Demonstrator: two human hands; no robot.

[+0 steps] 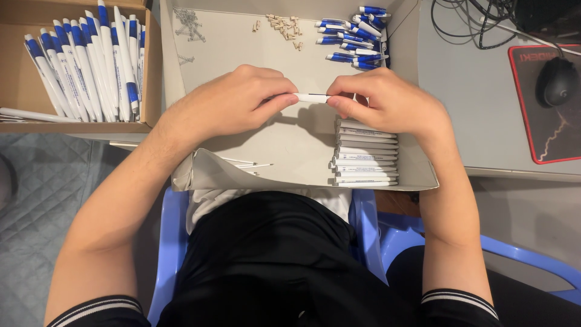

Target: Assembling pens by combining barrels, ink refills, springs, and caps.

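Note:
My left hand (233, 100) and my right hand (387, 100) meet over a shallow white cardboard tray (242, 42). Together they pinch a white pen barrel (311, 97) held level between the fingertips. My right hand grips its right end, where a thin dark part shows. Below my right hand lies a stack of white pen barrels (366, 154). Blue pen caps (357, 36) lie at the tray's far right. Small beige parts (283, 25) and metal springs (189, 23) lie at the far side. Thin ink refills (245, 163) rest near the tray's front edge.
A brown cardboard box (18, 85) at the left holds several assembled white and blue pens (91, 60). A black mouse (557, 82) sits on a black, red-edged mat (557, 133) at the right, with cables (478, 18) behind. I sit on a blue plastic chair (369, 236).

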